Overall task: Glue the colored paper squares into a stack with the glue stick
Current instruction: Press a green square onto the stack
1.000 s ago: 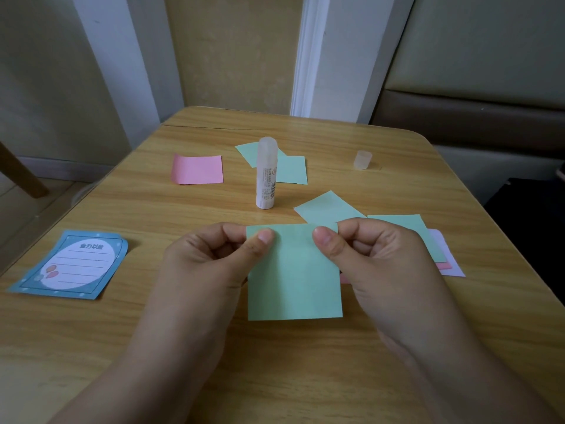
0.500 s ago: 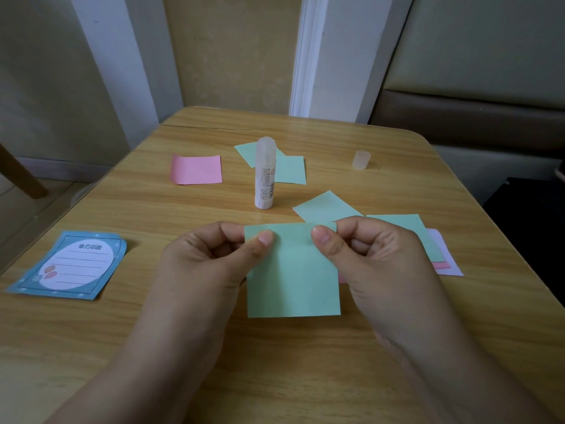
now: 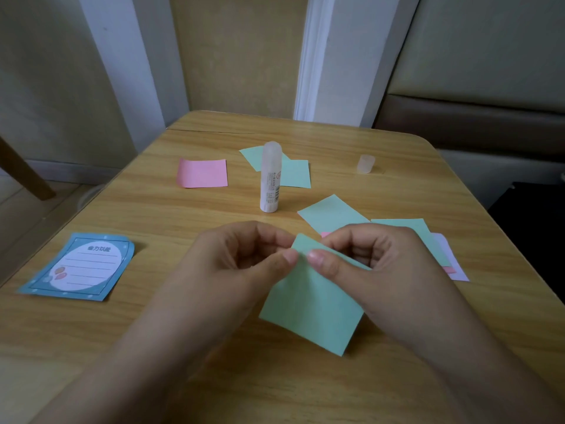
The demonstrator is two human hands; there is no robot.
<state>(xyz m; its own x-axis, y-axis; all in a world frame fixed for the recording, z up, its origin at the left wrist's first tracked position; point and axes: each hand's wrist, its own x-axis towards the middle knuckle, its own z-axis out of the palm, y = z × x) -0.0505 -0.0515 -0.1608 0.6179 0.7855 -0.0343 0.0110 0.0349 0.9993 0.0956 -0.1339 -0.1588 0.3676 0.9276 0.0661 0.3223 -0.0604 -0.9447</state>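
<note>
Wooden table (image 3: 159,209) from my head view: both my left hand (image 3: 241,258) and right hand (image 3: 373,264) pinch a green square (image 3: 308,310) just before the upright glue stick (image 3: 270,179). Loose squares (image 3: 202,177) around it look unglued; I judge most stacking remains.

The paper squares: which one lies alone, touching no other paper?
The pink square at the far left of the table. It overlaps nothing; the other loose squares lie in overlapping groups or are held.

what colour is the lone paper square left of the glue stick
Pink. The paper square lies flat left of the glue stick, clearest in the head view.
</note>
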